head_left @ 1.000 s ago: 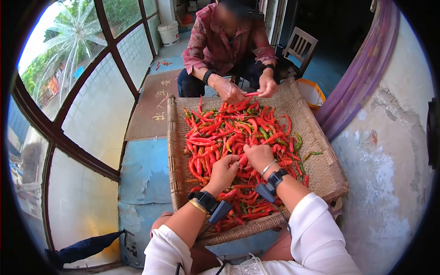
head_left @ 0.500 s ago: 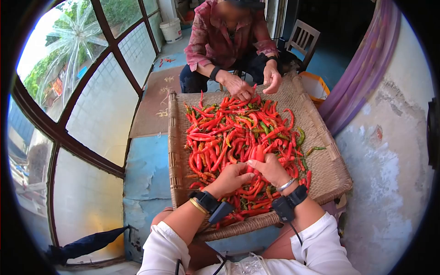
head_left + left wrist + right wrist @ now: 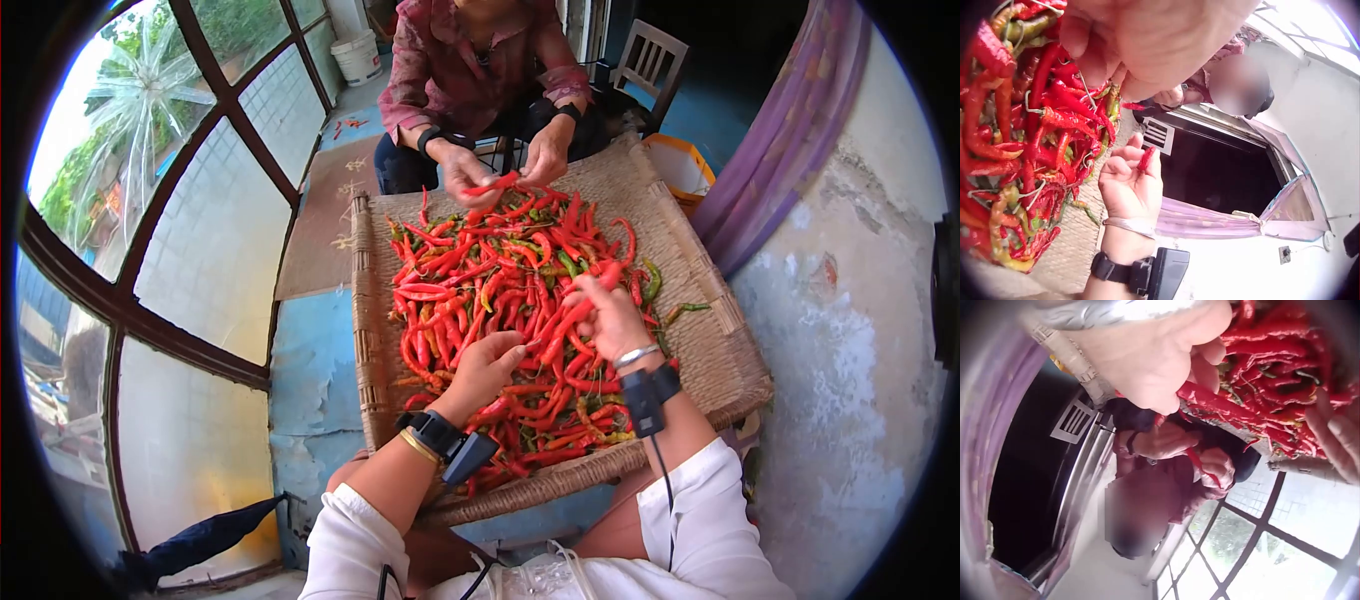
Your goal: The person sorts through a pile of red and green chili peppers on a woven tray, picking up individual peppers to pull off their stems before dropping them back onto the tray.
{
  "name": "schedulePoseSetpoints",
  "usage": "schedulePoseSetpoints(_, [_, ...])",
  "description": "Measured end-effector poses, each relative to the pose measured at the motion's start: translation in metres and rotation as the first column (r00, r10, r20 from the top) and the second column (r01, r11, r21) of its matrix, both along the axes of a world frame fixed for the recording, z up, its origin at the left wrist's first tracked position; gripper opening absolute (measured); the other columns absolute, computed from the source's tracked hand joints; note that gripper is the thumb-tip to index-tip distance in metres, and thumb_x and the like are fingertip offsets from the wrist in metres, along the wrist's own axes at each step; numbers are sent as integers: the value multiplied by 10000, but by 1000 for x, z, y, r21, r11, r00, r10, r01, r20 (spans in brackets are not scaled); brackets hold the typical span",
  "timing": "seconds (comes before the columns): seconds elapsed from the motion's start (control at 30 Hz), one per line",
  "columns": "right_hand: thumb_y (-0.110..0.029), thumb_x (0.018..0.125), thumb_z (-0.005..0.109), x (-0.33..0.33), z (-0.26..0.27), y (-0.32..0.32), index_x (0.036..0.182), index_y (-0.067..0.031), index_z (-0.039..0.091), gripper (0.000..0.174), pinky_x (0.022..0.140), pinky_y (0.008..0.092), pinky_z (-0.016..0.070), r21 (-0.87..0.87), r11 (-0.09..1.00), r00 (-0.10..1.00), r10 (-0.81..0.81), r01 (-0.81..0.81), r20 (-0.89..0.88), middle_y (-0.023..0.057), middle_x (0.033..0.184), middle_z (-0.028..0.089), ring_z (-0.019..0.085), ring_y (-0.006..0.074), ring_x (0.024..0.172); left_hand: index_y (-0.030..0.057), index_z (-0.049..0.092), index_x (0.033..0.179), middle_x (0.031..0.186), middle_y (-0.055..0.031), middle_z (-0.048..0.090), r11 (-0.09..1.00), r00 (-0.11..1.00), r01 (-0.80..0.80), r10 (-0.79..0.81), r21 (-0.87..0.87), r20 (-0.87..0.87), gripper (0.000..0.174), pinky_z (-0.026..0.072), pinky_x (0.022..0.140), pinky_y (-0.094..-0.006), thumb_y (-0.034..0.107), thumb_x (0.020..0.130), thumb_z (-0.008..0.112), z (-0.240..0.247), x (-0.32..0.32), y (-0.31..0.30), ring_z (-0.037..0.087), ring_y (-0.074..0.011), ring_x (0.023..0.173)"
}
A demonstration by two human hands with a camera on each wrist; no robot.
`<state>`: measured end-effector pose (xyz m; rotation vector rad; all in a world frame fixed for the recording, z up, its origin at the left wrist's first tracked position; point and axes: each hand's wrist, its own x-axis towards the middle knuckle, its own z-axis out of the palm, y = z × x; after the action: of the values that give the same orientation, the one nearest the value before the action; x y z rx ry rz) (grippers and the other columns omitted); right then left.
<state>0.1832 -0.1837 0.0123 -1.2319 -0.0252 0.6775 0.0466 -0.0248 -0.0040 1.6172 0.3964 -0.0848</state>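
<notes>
Right hand point(image 3: 614, 324): grip curled on a long glossy red chili pepper point(image 3: 568, 326), ends poking past fingers. Left hand point(image 3: 485, 374): grip narrow, can't tell if holding; near that pepper. Below: red-and-green chili heap point(image 3: 470, 290), tan woven tray point(image 3: 705, 360).

Dark-framed windows point(image 3: 200, 235) lined the left side, daylight and greenery point(image 3: 240, 35) showing through the upper panes. The blue floor point(image 3: 318, 350) was worn; opposite, a purple curtain point(image 3: 775, 165) hung beside a stained, patchy wall point(image 3: 850, 400). A slatted chair point(image 3: 652, 62) stood behind.
</notes>
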Motion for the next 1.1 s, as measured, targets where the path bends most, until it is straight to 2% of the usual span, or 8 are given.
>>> schedulePoseSetpoints(0.03, [-310,852,549,-9,0,7,969,-54,571,282,417,191,394,-41,997,997,62,-61,40,53,762,626,549,83,576,2,503,1135,859,4,579,1000,999,9,-8,-27,51,320,408,501,-184,202,885,521,-2,-1,-3,467,-35,581])
schedulePoseSetpoints(0.2, [-315,849,554,-50,-9,28,812,-42,605,280,449,214,418,-153,952,940,292,-267,176,-6,672,563,521,67,543,-5,522,1088,858,-1,574,991,988,80,-66,-103,138,281,425,582,-203,190,885,519,-8,-2,-7,493,-50,674])
schedulePoseSetpoints(0.67, [-228,803,611,-4,16,-1,748,-61,548,186,338,190,327,-354,894,935,334,-274,120,-22,539,488,423,53,406,15,569,911,749,24,559,979,983,181,-183,89,14,140,429,623,-204,140,849,567,-4,-5,1,504,-49,691])
schedulePoseSetpoints(0.73, [-221,812,596,13,20,-7,781,-47,554,182,397,206,397,-279,953,951,190,-119,245,-6,605,532,504,79,475,-8,575,902,716,-25,580,985,989,138,-143,100,44,172,449,608,-244,149,832,578,-6,-5,2,537,-84,664])
schedulePoseSetpoints(0.8, [-229,829,585,17,28,-3,834,-40,557,190,512,227,466,221,959,982,-186,175,29,13,709,571,568,102,603,-8,573,909,727,-26,584,990,993,115,-117,84,18,168,451,609,-243,142,833,572,-1,-5,2,543,-86,671])
schedulePoseSetpoints(0.87, [-240,842,573,30,11,-15,916,-38,558,216,607,247,490,247,968,996,-58,39,70,35,794,589,590,119,707,-9,572,915,737,-28,589,993,996,93,-93,69,-9,164,454,611,-242,134,835,567,0,-4,3,549,-88,677])
schedulePoseSetpoints(1.0, [-192,794,584,19,2,-9,994,-4,580,274,566,256,482,-313,948,972,119,-52,200,52,766,605,587,136,640,-8,574,925,744,-21,591,995,997,67,-70,70,33,150,453,609,-237,115,841,551,-4,-3,5,544,-83,672])
schedulePoseSetpoints(1.1, [-144,727,605,10,-20,2,871,-35,645,185,675,309,487,-599,789,597,417,138,686,121,740,633,617,243,703,-8,582,913,728,-21,591,987,995,73,-81,141,52,153,459,622,-236,120,832,562,-7,-3,7,557,-81,689])
